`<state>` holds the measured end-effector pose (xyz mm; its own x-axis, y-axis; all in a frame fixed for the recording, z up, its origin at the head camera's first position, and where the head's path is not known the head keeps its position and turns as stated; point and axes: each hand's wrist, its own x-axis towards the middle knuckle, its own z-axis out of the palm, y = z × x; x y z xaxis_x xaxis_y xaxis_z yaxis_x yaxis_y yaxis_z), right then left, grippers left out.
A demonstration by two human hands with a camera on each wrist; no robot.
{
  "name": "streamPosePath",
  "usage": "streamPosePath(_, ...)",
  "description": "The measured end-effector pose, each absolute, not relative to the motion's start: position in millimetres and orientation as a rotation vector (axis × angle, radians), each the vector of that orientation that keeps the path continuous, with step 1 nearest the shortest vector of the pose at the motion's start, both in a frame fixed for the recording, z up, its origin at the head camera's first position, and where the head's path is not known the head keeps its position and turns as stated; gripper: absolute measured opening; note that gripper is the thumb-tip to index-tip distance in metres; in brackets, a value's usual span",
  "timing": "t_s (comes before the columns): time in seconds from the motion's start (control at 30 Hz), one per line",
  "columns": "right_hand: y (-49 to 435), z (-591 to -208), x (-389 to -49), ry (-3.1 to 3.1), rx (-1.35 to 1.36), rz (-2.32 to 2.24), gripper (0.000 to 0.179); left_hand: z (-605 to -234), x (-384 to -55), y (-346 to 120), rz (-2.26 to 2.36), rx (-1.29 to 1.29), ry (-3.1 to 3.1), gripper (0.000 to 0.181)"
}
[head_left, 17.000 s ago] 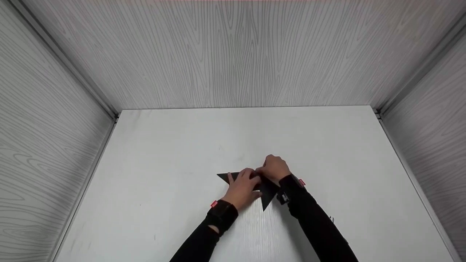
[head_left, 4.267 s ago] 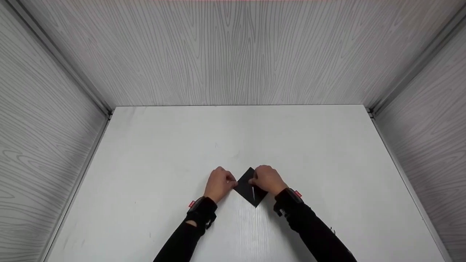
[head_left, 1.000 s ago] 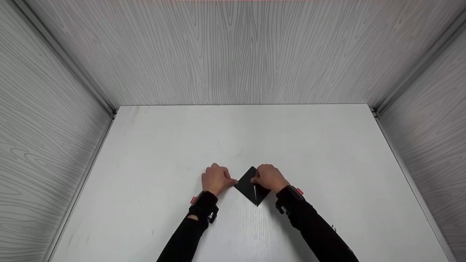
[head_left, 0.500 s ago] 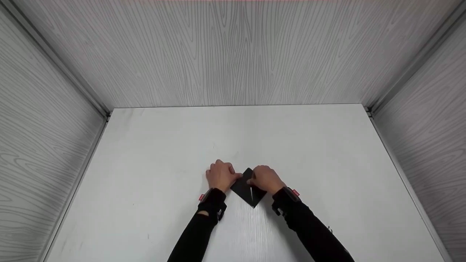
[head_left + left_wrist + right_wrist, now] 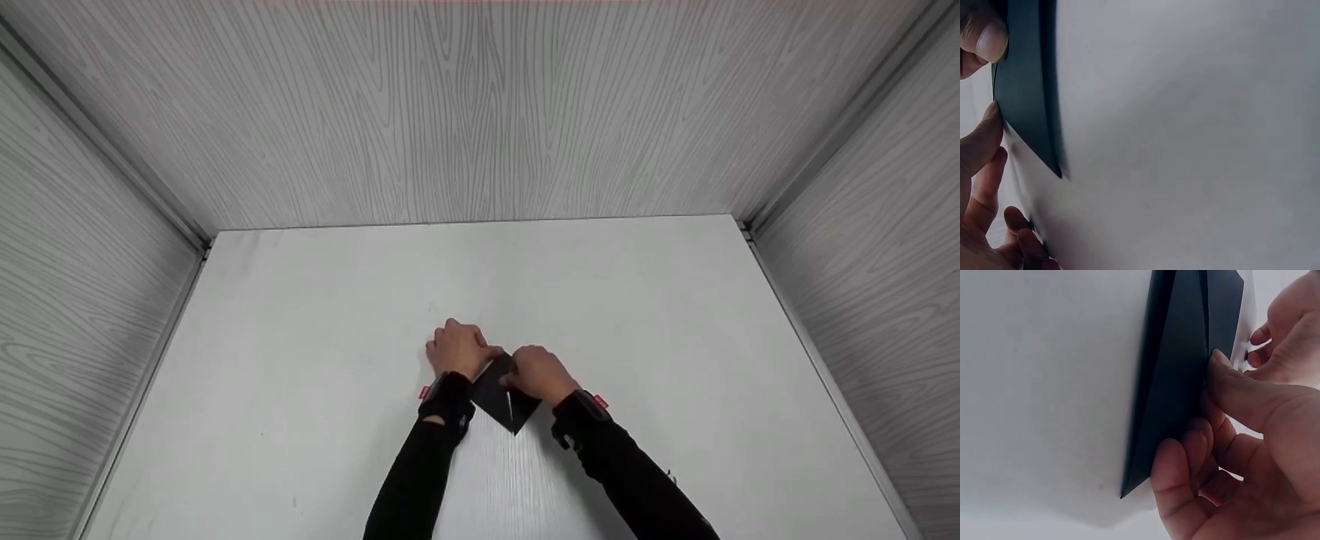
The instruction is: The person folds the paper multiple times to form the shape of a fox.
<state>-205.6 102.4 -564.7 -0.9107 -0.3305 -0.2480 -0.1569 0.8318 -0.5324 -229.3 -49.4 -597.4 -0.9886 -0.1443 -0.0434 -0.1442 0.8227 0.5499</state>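
A black sheet of folded paper (image 5: 493, 397) lies on the white tabletop as a small diamond, with a pale slit along a flap seam in its middle. My right hand (image 5: 541, 373) pinches it near the centre. In the right wrist view the thumb (image 5: 1230, 379) lies at the seam and the curled fingers (image 5: 1171, 464) meet the paper's side. My left hand (image 5: 459, 349) rests at the upper left edge, close to the top corner. Seen from the left wrist, its thumb tip (image 5: 994, 112) touches the paper's edge while the other fingers are apart from it, loosely bent.
The white tabletop (image 5: 337, 315) spreads around the paper. Grey wood-grain panels stand at the back (image 5: 465, 112), left (image 5: 82, 300) and right (image 5: 870, 225). A small dark item (image 5: 671, 476), too small to identify, shows beside the right sleeve.
My left thumb has travelled from the diamond's left corner up its upper left edge to near the top corner. The right hand keeps its pinch. Earlier, the paper had wider, pointed flaps.
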Motion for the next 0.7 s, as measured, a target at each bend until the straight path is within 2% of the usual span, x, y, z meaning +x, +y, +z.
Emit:
streamPosePath(0.2,100,-562,-206,2.693,-0.388,-0.717,0.038,-593,-227,-53,-0.919,0.220,-3.003,0.033)
streamPosePath(0.4,98,-562,-206,2.664,-0.382,-0.712,0.041,-589,-216,-65,-0.927,0.095,-3.031,0.032)
streamPosePath(0.7,103,-564,-206,2.670,-0.367,-0.684,0.023,-594,-189,-92,-0.951,-0.108,-3.020,0.035)
